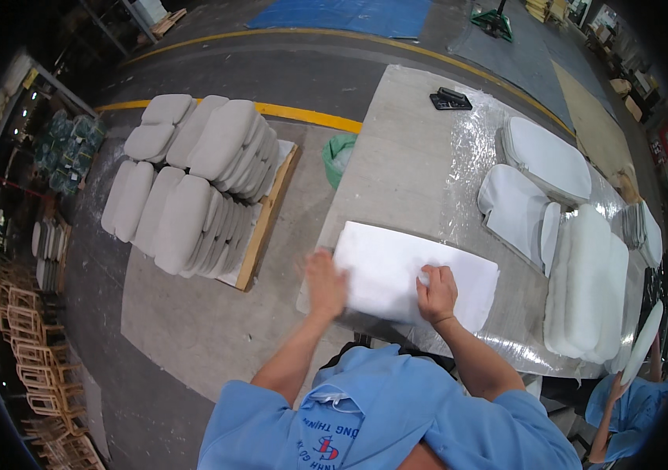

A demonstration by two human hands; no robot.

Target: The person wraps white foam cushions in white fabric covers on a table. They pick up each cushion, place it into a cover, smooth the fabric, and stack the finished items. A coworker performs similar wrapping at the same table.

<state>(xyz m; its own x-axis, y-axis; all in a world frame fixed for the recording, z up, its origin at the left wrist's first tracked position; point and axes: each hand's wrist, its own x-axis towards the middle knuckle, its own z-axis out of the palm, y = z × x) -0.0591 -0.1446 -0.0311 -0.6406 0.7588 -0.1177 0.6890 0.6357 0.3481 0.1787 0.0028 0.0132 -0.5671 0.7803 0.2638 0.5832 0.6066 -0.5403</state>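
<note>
A white, soft-looking rectangular padding piece [385, 270] lies at the near edge of the table in front of me. Its right edge looks uneven, as if layered. My left hand [326, 283] is at the piece's left edge, fingers stretched out and slightly blurred by motion. On top of the padding, right of its middle, rests my right hand [436, 295], its fingers curled and pressed together on the white surface, which wrinkles by the fingertips. Just what lies under those fingers is partly hidden.
Thick white pads [581, 282], flat cushion-shaped pieces [545, 157] and a black tool [451, 99] are on the plastic-covered table [397, 172]. Grey cushions [185, 223] are stacked on a wooden pallet [270, 223] at left. A green bag [339, 157] stands between. A co-worker's arm [604, 419] is at right.
</note>
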